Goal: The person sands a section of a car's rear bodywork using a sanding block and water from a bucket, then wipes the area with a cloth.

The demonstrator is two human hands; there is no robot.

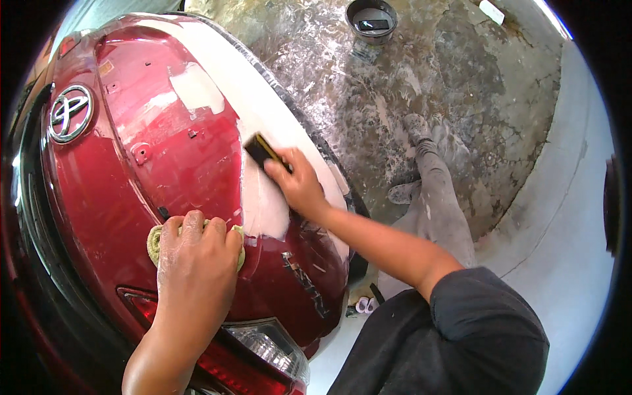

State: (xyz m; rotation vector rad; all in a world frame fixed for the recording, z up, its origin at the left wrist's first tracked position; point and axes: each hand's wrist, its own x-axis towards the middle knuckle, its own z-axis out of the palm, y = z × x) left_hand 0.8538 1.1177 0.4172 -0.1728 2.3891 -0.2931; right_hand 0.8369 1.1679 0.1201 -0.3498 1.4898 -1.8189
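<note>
Gripping a slim black block with a yellow edge (257,150) in the right hand (299,184), closed about its lower end. Slightly blurred there, so impossible to tell how hard pressed down. Projecting past the fingertips toward the upper left, with a long axis slanting from upper left to lower right.

Placed over a matt, pale cream filler band (263,210), close to its left border with the glossy red painted body panel (191,184).

With the left hand (197,247), closed over a bunched greenish-yellow cloth (155,243), resting on the red panel below and left of the block, well apart from it.

Most telling, as a judgement: the lie of block against band. Right under the right hand, hence nearer to it than to the left; stretching likewise from upper left to lower right along the car's curved edge, roughly parallel to the block.

Farther out, below the left hand, a red-and-clear plastic tail lamp (263,345); toward the far left, an oval chrome emblem (66,117); beyond the car at the top, a round dark bucket (378,39) on the stained grey floor (526,131).
</note>
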